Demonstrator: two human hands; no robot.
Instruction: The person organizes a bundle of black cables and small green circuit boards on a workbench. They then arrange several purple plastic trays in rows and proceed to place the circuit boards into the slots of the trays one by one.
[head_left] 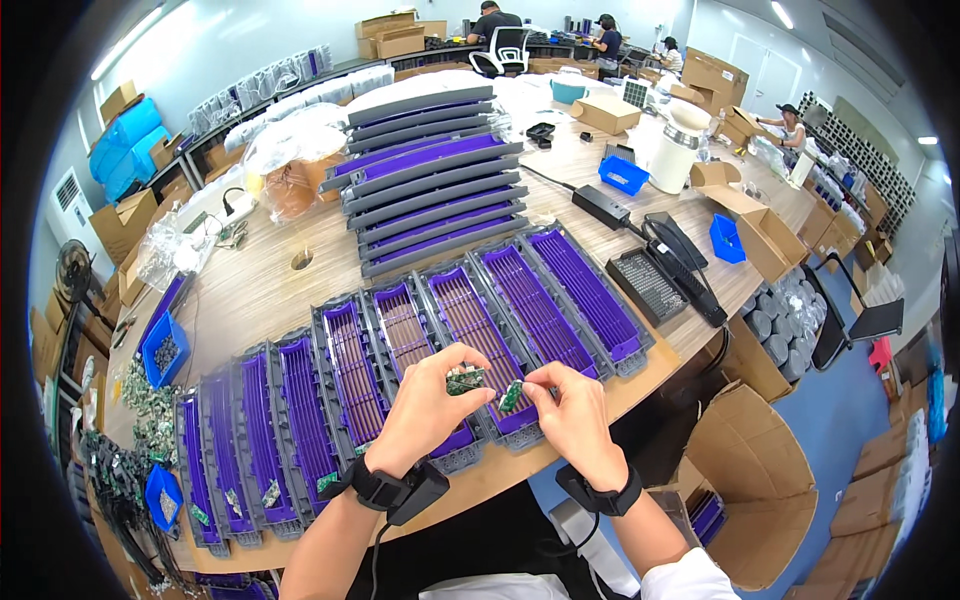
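My left hand is closed round a small clutch of green circuit boards. Between the thumb and fingers of my right hand, one small green circuit board is pinched, just right of the clutch. Both hands are above the near ends of a row of purple-and-grey slatted plastic frames. At the row's left, several frames have a small green board lying at the near end, such as this circuit board. Black straps with small boxes circle both wrists.
More frames are stacked behind the row. Blue bins of small parts and loose boards lie at the left. A black power adapter and blue bin sit right. An open carton stands beside the table. Other people work far back.
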